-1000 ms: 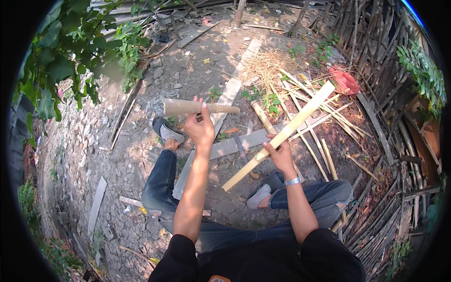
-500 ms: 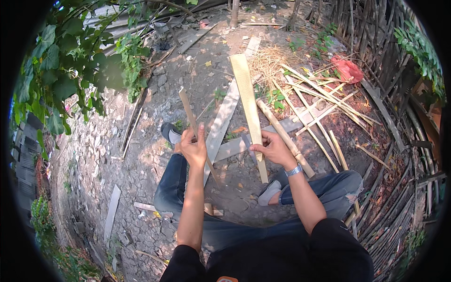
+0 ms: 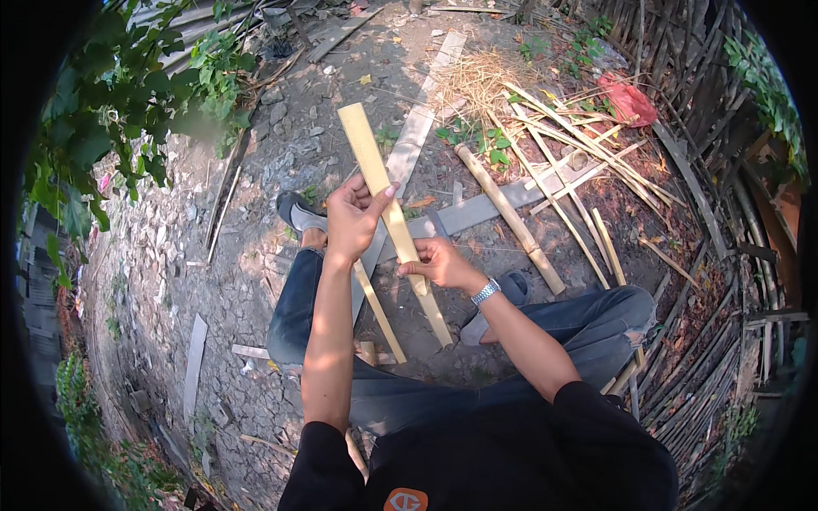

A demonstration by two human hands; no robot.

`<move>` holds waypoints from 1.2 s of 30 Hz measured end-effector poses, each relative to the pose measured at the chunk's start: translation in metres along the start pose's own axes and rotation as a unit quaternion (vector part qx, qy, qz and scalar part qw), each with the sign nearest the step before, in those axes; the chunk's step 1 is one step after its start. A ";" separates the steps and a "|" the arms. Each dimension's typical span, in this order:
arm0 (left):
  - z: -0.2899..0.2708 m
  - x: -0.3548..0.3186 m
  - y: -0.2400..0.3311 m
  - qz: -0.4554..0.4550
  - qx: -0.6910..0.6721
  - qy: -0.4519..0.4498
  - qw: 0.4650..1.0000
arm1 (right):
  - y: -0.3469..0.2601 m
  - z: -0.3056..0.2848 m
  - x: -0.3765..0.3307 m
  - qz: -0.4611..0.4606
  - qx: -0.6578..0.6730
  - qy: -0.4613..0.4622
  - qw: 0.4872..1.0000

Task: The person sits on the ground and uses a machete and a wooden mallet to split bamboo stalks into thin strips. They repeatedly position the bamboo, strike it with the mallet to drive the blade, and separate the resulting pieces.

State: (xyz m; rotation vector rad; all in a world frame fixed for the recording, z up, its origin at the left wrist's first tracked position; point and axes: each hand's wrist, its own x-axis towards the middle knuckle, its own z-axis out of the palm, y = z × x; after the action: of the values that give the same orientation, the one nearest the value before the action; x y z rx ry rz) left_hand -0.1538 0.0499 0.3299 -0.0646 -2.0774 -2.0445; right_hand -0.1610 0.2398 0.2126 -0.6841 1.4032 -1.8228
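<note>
Left hand (image 3: pixel 351 217): closing its fingers around the upper half of a flat bamboo slat (image 3: pixel 388 209), thumb lying across the face. Right hand (image 3: pixel 434 262): gripping the same slat lower down, fist shut, wristwatch (image 3: pixel 485 292) showing at the wrist. Slat: standing slanted over the person's lap, top end pointing away, lower end hanging above the ground between the knees. A thinner strip (image 3: pixel 379 311) is lying beneath it. A round bamboo pole (image 3: pixel 509 220) and a heap of split strips (image 3: pixel 579 157) are lying to the right, near a red bag (image 3: pixel 629 100)
</note>
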 end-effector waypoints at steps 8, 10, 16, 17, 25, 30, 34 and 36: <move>-0.032 0.002 -0.019 0.068 0.025 0.155 0.985 | 0.115 -0.085 -0.004 0.173 -0.254 0.346 0.886; -0.030 0.010 -0.037 0.079 0.003 0.166 0.983 | 0.160 -0.108 -0.022 0.231 -0.382 0.327 0.833; -0.036 0.007 -0.070 0.073 0.027 0.207 0.975 | 0.214 -0.087 -0.033 0.352 -0.459 0.231 0.783; -0.034 0.011 -0.067 0.075 0.027 0.207 0.975 | 0.227 -0.089 -0.036 0.349 -0.479 0.226 0.773; -0.037 0.027 -0.057 -0.001 0.069 0.176 0.982 | 0.255 -0.121 -0.023 0.419 -0.528 0.126 0.728; -0.035 0.024 -0.057 -0.012 0.078 0.206 0.975 | 0.192 -0.134 -0.014 0.416 -0.297 0.205 0.835; -0.020 0.034 -0.064 0.005 0.106 0.201 0.974 | 0.149 -0.136 -0.017 0.241 -0.179 0.408 0.862; -0.024 0.030 -0.075 0.023 0.102 0.205 0.973 | 0.080 -0.110 -0.013 0.164 -0.148 0.422 0.879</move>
State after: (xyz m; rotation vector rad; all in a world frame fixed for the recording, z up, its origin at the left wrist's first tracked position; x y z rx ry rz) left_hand -0.1946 0.0206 0.2619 0.3142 -1.9813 -1.6348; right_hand -0.2204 0.3020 0.1070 0.2868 2.2242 -1.6930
